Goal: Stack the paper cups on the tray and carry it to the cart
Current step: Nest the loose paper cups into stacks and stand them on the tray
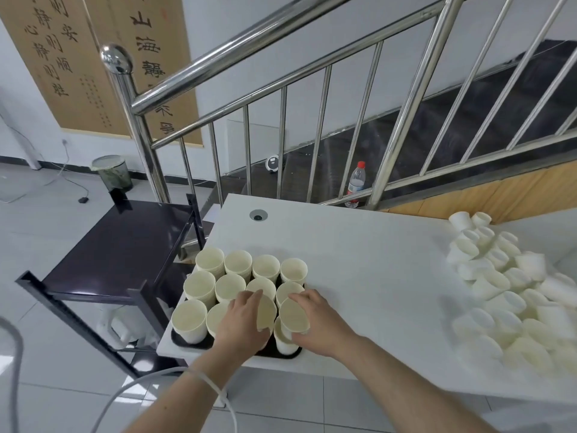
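Low in the centre of the frame, a black tray (184, 341) sits at the left corner of the white table (359, 260), packed with upright stacks of paper cups (237, 266). The left hand (242, 323) curls around a tilted cup (266, 312) over the tray's near row. The right hand (321, 320) grips another tilted cup (293, 315) just beside it. A loose pile of cups (512, 289) lies at the right of the frame. The dark cart (118, 245) stands left of the table.
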